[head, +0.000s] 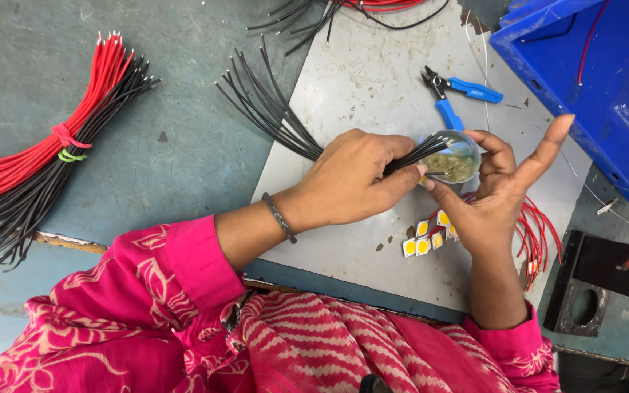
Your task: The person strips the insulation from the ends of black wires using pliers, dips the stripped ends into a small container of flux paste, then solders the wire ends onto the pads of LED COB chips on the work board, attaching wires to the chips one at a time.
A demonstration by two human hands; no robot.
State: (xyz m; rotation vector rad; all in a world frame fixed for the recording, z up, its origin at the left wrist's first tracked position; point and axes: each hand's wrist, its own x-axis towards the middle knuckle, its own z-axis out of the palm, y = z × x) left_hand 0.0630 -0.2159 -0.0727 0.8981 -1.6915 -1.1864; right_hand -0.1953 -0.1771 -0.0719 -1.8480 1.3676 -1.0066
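Left hand (351, 178) pinches a bundle of thin black wires (271, 109), tips dipped in a small round tin (454, 156) cradled by the half-spread right hand (496, 196); yellow square chips (425, 236) lie beneath on the grey surface (358, 73).

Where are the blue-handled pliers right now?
The blue-handled pliers lie on the grey board, upper right of the head view, beyond the small round tin, beside the blue crate.
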